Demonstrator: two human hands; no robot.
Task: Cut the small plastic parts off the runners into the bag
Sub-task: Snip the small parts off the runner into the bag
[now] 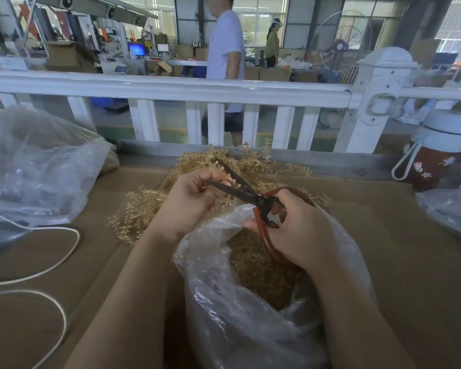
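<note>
My right hand (301,233) grips the red handles of a pair of scissors (250,194), whose dark blades are spread apart. My left hand (189,202) pinches a tan plastic runner (228,201) between the blades, just above the mouth of a clear plastic bag (237,315). The bag holds a heap of small tan cut parts (258,270). A pile of tan runners (253,163) lies on the table behind my hands, with more runners (133,217) spread to the left.
The cardboard-covered table (410,262) carries a large clear bag (37,177) at the left, white cords (51,251), a bottle with a white lid (434,153) and another bag (453,211) at the right. A white railing (171,89) runs behind; people stand beyond it.
</note>
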